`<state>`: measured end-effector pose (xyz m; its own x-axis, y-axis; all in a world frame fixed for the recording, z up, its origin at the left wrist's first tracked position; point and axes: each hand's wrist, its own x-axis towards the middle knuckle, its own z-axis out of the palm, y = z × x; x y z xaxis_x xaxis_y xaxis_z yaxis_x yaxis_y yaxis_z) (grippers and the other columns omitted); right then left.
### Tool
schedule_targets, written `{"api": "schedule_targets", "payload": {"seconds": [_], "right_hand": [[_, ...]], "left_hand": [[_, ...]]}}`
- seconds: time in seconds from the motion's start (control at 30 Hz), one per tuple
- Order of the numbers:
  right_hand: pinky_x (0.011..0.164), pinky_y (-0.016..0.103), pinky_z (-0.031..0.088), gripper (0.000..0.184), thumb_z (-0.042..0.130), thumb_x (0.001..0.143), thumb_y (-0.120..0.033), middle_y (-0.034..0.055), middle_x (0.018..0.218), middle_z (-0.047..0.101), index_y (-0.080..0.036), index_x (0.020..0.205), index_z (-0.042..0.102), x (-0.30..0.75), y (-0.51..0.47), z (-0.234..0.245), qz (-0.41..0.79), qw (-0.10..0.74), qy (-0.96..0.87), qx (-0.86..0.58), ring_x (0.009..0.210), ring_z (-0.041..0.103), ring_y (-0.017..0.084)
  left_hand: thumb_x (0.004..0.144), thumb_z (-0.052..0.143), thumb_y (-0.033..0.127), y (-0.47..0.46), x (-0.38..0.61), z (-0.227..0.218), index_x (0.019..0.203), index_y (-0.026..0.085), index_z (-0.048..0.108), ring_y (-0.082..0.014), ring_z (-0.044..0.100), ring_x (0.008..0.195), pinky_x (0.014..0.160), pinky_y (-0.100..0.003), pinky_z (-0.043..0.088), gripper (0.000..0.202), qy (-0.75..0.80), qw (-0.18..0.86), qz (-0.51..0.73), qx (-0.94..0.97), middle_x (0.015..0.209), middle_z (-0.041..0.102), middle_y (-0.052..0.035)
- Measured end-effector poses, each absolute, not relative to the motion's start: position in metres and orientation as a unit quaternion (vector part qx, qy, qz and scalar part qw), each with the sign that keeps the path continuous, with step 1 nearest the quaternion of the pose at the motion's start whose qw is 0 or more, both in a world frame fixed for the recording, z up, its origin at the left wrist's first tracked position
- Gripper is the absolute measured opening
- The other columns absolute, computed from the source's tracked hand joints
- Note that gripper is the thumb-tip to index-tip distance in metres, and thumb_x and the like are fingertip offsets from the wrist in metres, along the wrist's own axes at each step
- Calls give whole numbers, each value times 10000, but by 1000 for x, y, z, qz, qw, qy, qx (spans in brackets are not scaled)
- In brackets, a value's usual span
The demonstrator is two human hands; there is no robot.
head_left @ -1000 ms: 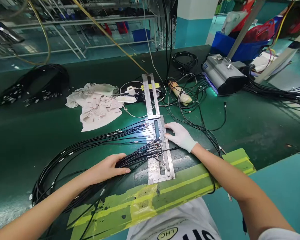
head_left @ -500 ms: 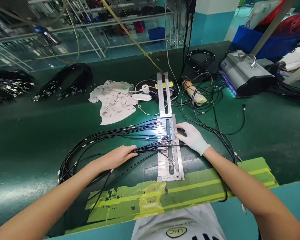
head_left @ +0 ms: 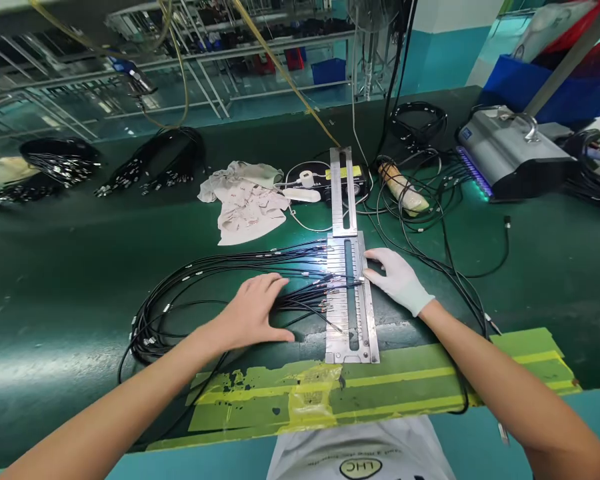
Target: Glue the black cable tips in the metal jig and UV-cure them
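My left hand (head_left: 256, 308) is bare and lies flat, fingers stretched, on a bundle of thin black cables (head_left: 205, 283) just left of a slotted metal jig plate (head_left: 351, 313). The cable ends with small metal tips reach into the plate's slots. My right hand (head_left: 397, 278), in a white glove, rests with fingers spread on the plate's right edge and the green mat. A narrower metal bar (head_left: 343, 193) extends from the plate's far end.
A crumpled white cloth (head_left: 247, 203) and a small black device (head_left: 325, 183) lie behind the plate. A grey lamp unit (head_left: 515, 153) stands at the right among loose black cables (head_left: 420, 200). Black cable bundles (head_left: 155, 163) lie far left. Yellow-green tape (head_left: 380, 387) marks the near edge.
My left hand slid forward and right over the cables toward the plate, its fingers flattening. The gloved right hand stays at the plate's right edge. The view has shifted left.
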<state>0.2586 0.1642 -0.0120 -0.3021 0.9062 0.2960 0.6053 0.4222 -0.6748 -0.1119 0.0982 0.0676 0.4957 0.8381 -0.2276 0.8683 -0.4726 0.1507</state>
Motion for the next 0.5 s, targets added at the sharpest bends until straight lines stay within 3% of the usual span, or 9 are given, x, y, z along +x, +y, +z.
{"api": "schedule_targets", "payload": {"seconds": [0.1,0.17,0.27,0.37,0.43,0.5], "right_hand": [[1036,492,484,368,649,904,-363,76,1247,660,-262,1257,625,259,164,-13,226,337,-776,-483,1150,614,288],[1033,491,483,378,654,903,-369,81,1244,659,-256,1262,622,259,165,-14,225,339,-777,-481,1148,613,285],[1030,480,479,377,658,905,-374,89,1232,661,-241,1256,624,259,165,-15,219,341,-777,-481,1147,610,275],[1021,448,479,371,665,906,-370,86,1220,665,-233,1249,627,259,166,-15,210,342,-778,-483,1139,611,257],[1014,425,479,377,675,902,-372,83,1217,668,-227,1247,627,259,167,-15,203,343,-780,-483,1136,611,246],[1015,410,473,388,683,899,-375,89,1223,668,-210,1246,627,259,168,-14,195,342,-781,-485,1144,610,242]], "left_hand": [[656,658,851,117,-106,52,1608,171,150,-422,179,1517,1230,-569,95,1275,496,77,-23,865,1656,177,-227],[652,698,817,144,-109,46,1613,145,91,-440,127,1527,1225,-582,78,1320,525,71,-20,848,1662,121,-250],[773,662,710,186,-114,49,1591,103,154,-413,264,1479,1197,-531,205,1139,545,99,-37,832,1598,273,-270],[896,559,533,197,-111,57,1436,117,449,-322,537,1250,1061,-417,402,691,520,119,-52,844,1347,563,-207],[873,579,420,182,-112,59,1246,155,597,-285,624,1082,970,-376,461,458,498,119,-67,856,1147,660,-150],[803,637,328,158,-115,60,1147,176,635,-290,649,1018,924,-379,488,375,496,95,-100,857,1062,684,-130]]}}
